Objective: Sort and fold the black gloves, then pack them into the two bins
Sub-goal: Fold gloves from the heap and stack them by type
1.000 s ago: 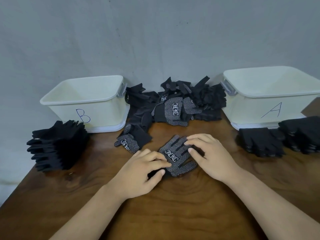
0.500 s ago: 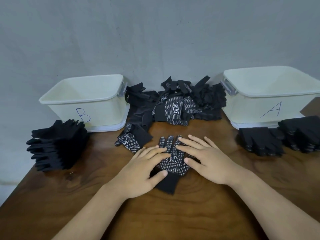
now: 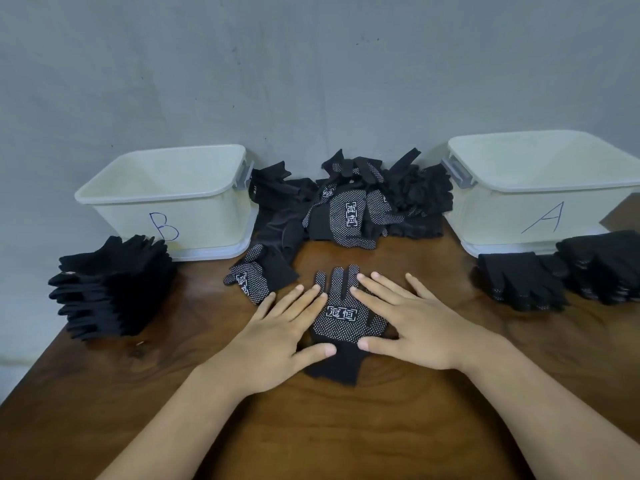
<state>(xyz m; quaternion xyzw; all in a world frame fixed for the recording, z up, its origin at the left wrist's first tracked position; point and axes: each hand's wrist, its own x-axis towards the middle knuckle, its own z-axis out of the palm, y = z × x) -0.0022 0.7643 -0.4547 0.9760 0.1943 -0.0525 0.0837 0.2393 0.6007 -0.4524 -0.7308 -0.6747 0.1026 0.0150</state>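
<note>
While flat, dotted glove (image 3: pixel 341 318) partly beneath left hand (image 3: pixel 277 336) and right hand (image 3: pixel 412 327).

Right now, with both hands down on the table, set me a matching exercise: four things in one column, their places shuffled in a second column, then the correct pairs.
Things
1. bin marked B
2. bin marked A
3. loose glove pile
4. flat dotted glove

Places
a. pressed flat under the left hand and right hand
b. back right of the table
c. between the two bins, against the wall
d. back left of the table

Pairs: 1-d, 2-b, 3-c, 4-a
</note>
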